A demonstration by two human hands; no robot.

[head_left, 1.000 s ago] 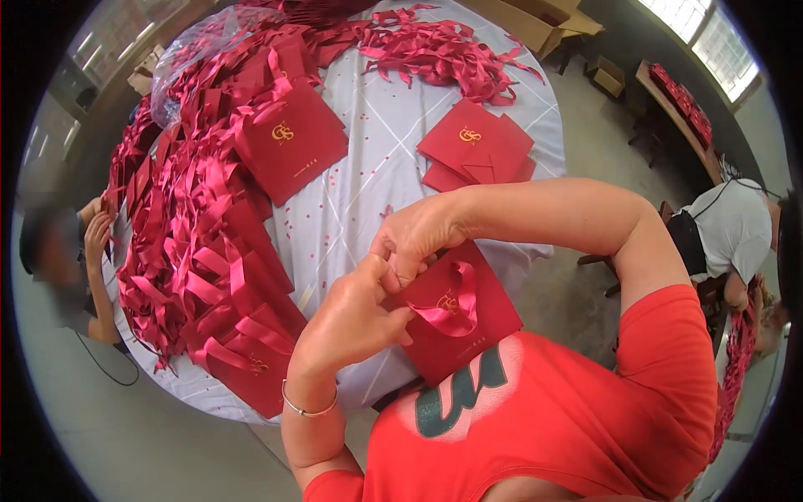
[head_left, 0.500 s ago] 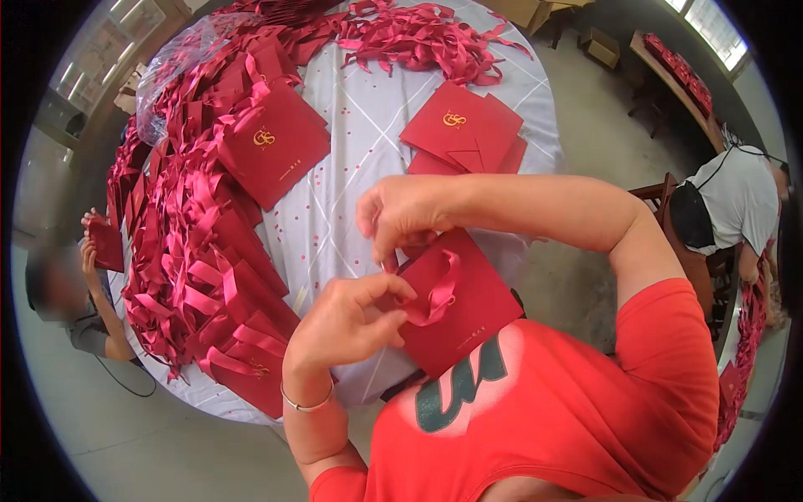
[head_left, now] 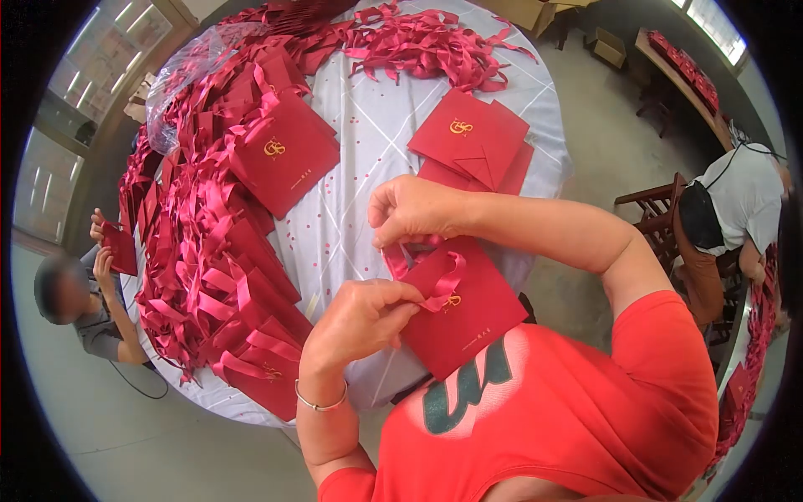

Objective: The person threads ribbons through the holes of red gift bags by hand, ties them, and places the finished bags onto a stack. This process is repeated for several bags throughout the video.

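A red paper bag [head_left: 473, 314] with a gold emblem rests against the front of the red shirt at the table's near edge. My left hand [head_left: 360, 322], with a bracelet at the wrist, pinches the pink ribbon handle [head_left: 447, 289] on the bag's front face. Above it, my right hand [head_left: 414, 209] is closed by the bag's top opening, thumb and finger pinched on another ribbon [head_left: 395, 261]. Part of that ribbon is hidden behind the fingers.
Piled bags with ribbons [head_left: 226, 259] cover the round table's left side. Flat red bags [head_left: 468, 138] lie beyond my right arm, near loose ribbons [head_left: 427, 42]. One person [head_left: 84, 301] at left holds a red bag [head_left: 121, 248]; another person [head_left: 740, 197] is at right.
My hands have moved apart, the right one slightly up from the bag. My left fingers have closed on the front ribbon, and a second ribbon now shows below my right fingers.
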